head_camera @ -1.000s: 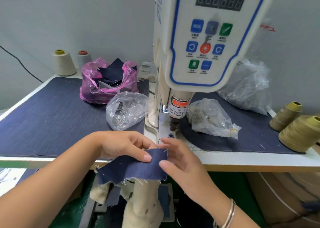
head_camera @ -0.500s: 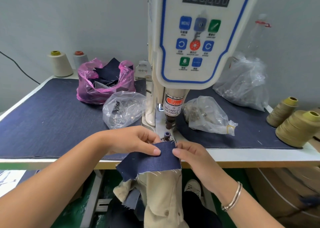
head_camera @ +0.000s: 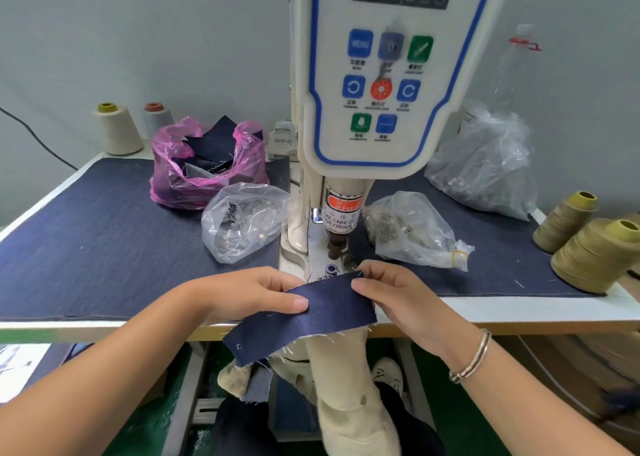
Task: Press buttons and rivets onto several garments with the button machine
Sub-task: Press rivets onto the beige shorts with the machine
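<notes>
Denim strip pinched between left hand and right hand; button machine die apparently just beyond fingers.

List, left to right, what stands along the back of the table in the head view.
Cream thread cone → grey thread cone with red core → pink plastic bag of denim scraps → white button machine → large clear plastic bag → two olive thread cones.
</notes>
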